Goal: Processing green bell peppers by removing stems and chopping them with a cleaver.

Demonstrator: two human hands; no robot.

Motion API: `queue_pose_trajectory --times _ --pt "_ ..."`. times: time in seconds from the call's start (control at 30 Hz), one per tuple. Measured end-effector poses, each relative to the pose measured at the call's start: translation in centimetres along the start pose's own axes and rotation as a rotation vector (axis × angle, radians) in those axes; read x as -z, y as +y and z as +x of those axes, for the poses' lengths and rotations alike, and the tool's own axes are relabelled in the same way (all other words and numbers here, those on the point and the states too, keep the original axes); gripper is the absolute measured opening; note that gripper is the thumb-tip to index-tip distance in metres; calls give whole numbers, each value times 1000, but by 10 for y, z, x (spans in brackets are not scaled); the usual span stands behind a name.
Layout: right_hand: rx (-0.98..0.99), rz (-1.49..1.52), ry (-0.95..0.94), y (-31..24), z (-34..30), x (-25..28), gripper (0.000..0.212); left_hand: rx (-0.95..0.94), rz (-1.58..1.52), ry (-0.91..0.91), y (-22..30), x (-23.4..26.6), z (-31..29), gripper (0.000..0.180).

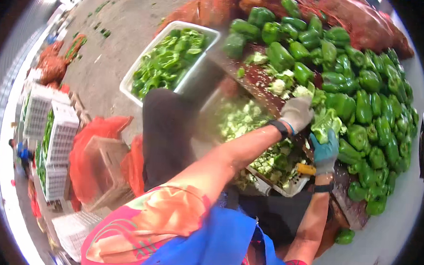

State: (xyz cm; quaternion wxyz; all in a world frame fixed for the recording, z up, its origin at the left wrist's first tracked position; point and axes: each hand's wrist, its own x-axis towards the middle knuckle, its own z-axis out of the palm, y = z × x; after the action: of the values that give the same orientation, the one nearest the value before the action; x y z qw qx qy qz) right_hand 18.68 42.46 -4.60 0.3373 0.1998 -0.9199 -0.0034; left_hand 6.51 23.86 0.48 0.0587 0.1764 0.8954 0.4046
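My right hand, in a teal and grey glove, grips an opened green bell pepper with its pale inside showing. Close beside it, my left hand, in a light grey glove, has its fingers curled at the edge of the pepper heap; I cannot make out what is in them. Whitish pepper cores and scattered seeds lie on the dark board just past the left hand. Below my forearm, a pale tub holds many pepper cores and scraps. A yellow cylindrical thing rests by my right wrist.
Whole green peppers are heaped along the right. A white crate of cut peppers stands on the floor ahead left. Red mesh sacks lie at the back. White crates and a wooden crate stand at left.
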Motion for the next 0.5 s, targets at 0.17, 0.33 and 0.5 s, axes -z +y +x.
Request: queue_pose_trajectory --times 0.17,0.33,0.5 --pt "-925 682 -7 -12 25 19 46 -257 -139 226 -1 7 -2 47" --pt "-976 839 886 -26 139 86 48 -803 -41 735 14 68 46 57" --pt "-801 137 1094 -9 178 179 54 -959 -78 1055 95 150 44 51"
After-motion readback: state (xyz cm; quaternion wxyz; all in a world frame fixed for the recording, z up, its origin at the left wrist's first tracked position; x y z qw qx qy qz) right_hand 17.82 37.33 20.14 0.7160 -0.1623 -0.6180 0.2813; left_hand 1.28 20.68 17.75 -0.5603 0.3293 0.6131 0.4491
